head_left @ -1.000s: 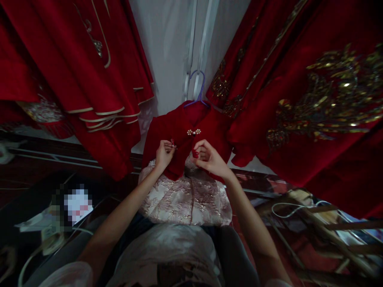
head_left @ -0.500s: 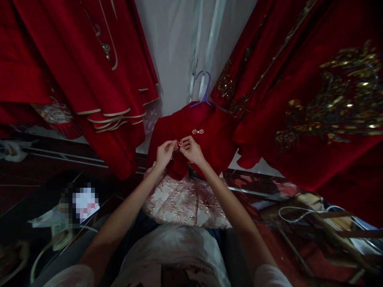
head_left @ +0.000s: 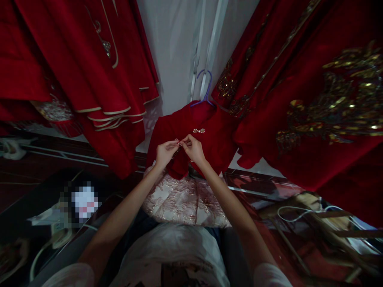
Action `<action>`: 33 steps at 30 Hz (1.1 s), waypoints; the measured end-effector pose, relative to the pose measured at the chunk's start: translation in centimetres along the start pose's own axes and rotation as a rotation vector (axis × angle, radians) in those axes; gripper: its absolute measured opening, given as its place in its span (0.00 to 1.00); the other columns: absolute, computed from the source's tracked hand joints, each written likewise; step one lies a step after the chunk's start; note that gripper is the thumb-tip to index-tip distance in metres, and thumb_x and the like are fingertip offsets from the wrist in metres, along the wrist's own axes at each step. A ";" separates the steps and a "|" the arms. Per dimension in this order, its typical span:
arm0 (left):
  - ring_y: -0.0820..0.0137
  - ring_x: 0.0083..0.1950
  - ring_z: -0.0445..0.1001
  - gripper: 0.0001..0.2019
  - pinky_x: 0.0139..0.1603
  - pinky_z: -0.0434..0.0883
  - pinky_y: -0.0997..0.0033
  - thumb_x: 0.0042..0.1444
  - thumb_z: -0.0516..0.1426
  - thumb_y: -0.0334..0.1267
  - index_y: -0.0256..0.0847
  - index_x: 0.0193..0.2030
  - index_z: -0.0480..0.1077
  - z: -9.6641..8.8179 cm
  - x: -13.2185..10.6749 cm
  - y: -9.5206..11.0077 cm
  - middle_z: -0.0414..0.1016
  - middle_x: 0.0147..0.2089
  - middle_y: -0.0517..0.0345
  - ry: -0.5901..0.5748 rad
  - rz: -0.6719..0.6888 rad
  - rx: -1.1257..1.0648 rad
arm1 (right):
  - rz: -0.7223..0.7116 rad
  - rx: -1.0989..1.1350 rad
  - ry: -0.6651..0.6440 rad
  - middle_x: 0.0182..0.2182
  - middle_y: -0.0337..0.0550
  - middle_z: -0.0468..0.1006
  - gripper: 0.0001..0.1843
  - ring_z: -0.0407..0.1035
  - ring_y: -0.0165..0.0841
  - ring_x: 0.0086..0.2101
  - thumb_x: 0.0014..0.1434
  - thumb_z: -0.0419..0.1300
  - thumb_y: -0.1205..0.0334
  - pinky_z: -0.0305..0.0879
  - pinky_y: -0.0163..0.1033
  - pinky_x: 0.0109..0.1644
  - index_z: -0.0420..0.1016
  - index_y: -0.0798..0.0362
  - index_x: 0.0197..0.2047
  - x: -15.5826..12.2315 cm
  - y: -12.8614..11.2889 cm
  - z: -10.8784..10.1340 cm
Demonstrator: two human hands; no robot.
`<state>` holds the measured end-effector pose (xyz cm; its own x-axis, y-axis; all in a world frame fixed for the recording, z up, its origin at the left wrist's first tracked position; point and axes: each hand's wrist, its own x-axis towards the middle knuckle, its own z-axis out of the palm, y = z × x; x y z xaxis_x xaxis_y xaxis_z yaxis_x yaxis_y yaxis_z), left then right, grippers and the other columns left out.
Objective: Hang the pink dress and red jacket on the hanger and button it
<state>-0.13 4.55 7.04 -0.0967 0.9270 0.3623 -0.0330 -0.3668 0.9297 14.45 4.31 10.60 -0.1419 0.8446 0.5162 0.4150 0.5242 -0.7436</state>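
A red jacket (head_left: 221,137) on a purple hanger (head_left: 206,93) lies over my lap. My left hand (head_left: 166,153) and my right hand (head_left: 194,150) meet at its front edge, fingertips pinched together on a small beaded fastener (head_left: 179,145). Most of that fastener is hidden behind the fingers. Another beaded fastener (head_left: 199,130) shows above my right hand, its two pearly clusters joined. Under the jacket is a pale pink brocade cloth (head_left: 179,199) with shiny raised threads.
Red garments (head_left: 119,87) hang at the left, and a red sequinned garment (head_left: 338,119) hangs at the right. A dark tabletop (head_left: 38,199) at the lower left bears a blurred-out item and a pale cord. Wooden stool-like frames (head_left: 332,215) with a white cable stand at the lower right.
My fingertips have drawn closer together over the beaded fastener, covering more of it. My left fingers now lie flatter. The jacket has stayed in place.
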 end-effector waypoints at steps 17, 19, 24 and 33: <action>0.64 0.36 0.79 0.23 0.47 0.76 0.55 0.33 0.70 0.49 0.33 0.33 0.77 -0.2 0.7 0.5 0.80 0.35 0.47 -0.090 -0.170 -0.160 | 0.000 -0.091 0.062 0.33 0.41 0.75 0.04 0.71 0.28 0.30 0.58 0.56 0.61 0.71 0.33 0.36 0.69 0.52 0.33 -0.2 0.3 -0.2; 0.64 0.35 0.79 0.22 0.46 0.76 0.55 0.33 0.70 0.49 0.33 0.32 0.76 -0.3 0.7 0.5 0.80 0.34 0.48 -0.100 -0.172 -0.144 | -0.004 -0.124 0.072 0.34 0.42 0.75 0.05 0.71 0.28 0.30 0.59 0.56 0.61 0.71 0.34 0.37 0.69 0.52 0.34 -0.3 0.1 0.0; 0.68 0.37 0.78 0.21 0.46 0.75 0.60 0.39 0.67 0.48 0.35 0.36 0.74 -1.0 0.7 -0.1 0.79 0.37 0.50 -0.158 -0.175 -0.165 | 0.044 -0.027 0.013 0.35 0.41 0.78 0.05 0.73 0.28 0.31 0.59 0.56 0.60 0.71 0.34 0.37 0.70 0.52 0.36 -0.6 0.1 -0.4; 0.74 0.30 0.71 0.17 0.33 0.68 0.73 0.40 0.67 0.42 0.38 0.34 0.69 -3.0 -2.8 -3.8 0.72 0.30 0.60 -0.161 -0.099 0.251 | 0.239 -0.266 -0.142 0.28 0.42 0.79 0.06 0.74 0.32 0.29 0.57 0.59 0.59 0.68 0.35 0.34 0.74 0.52 0.36 -5.0 4.6 -4.7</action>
<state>-2.68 3.10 2.32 0.0544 0.9650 0.2564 0.2138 -0.2621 0.9411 21.27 1.95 6.57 -0.1280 0.9560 0.2638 0.6679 0.2798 -0.6897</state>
